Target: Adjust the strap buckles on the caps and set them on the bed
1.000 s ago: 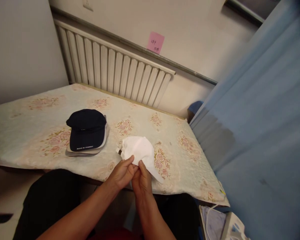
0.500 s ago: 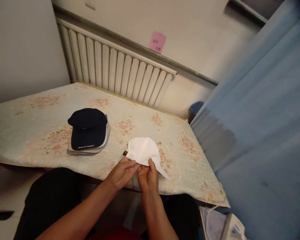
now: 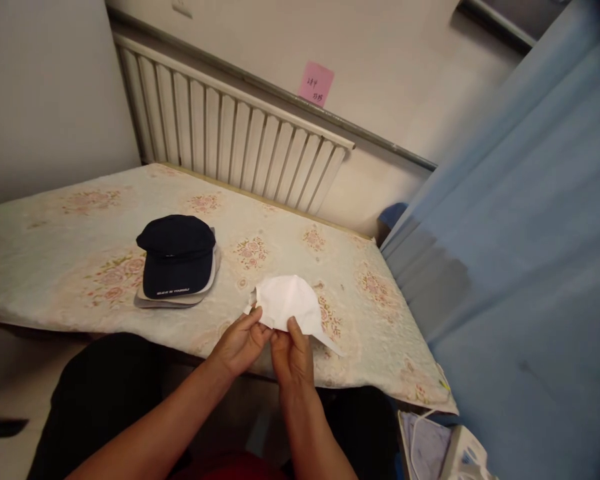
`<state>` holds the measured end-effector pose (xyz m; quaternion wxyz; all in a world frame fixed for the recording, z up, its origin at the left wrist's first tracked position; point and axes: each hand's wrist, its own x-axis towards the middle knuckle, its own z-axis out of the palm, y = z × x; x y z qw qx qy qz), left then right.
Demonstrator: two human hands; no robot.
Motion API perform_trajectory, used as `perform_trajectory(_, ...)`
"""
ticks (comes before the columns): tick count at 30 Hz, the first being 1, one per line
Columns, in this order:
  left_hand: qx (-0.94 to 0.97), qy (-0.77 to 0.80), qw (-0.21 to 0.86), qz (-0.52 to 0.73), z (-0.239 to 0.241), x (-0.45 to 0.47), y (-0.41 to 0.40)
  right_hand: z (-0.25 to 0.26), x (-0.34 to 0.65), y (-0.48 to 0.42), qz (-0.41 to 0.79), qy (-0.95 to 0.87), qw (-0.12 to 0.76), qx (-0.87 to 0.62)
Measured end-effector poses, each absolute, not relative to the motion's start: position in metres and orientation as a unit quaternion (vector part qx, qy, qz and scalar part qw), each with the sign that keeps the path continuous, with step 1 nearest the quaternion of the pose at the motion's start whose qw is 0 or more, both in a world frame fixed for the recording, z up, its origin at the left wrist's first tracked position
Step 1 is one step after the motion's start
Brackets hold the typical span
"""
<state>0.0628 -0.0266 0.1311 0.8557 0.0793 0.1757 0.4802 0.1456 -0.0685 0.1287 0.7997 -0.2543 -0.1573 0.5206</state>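
Observation:
A white baseball cap (image 3: 291, 301) is held between both hands over the front edge of the table, its brim pointing to the lower right. My left hand (image 3: 244, 341) grips the lower rim near the back strap, the thumb on the outside. Beside it, my right hand (image 3: 293, 352) pinches the rim nearer the brim, thumb on the outer side; its other fingers are partly hidden under the cap. To the left lies a stack of caps, a dark navy cap (image 3: 177, 257) with white lettering on its brim on top and lighter caps (image 3: 211, 283) beneath.
A flowered cloth (image 3: 260, 213) covers the table. Behind it stands a white radiator (image 3: 225, 127) against the wall, with a pink note (image 3: 316, 84) above. A blue curtain (image 3: 520, 267) hangs at the right. A white object (image 3: 464, 455) sits low at the right.
My left thumb has moved up and left along the rim, over the spot where the brown tab on the strap showed. My right hand has shifted slightly left on the rim.

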Motion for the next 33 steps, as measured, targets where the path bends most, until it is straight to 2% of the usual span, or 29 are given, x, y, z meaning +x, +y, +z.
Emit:
perform_trajectory(13, 0.083, 0.158, 0.848, 0.498, 0.134, 0.061, -0.028, 0.131, 0.166, -0.065, 0.501, -0.09, 0.816, -0.273)
perform_trajectory(18, 0.108, 0.154, 0.842, 0.505, 0.134, 0.064, -0.027, 0.132, 0.16, -0.07, 0.472, -0.14, 0.82, -0.291)
perform_trajectory(23, 0.126, 0.155, 0.838, 0.508, 0.131, 0.066, -0.028, 0.131, 0.146, -0.072, 0.462, -0.248, 0.782, -0.338)
perform_trajectory(28, 0.125, 0.172, 0.846, 0.489, 0.13, 0.072, -0.034, 0.128, 0.138, -0.069, 0.431, -0.236, 0.744, -0.453)
perform_trajectory(33, 0.099, 0.153, 0.858, 0.481, 0.135, 0.072, -0.038, 0.127, 0.141, -0.067, 0.431, -0.201, 0.765, -0.434)
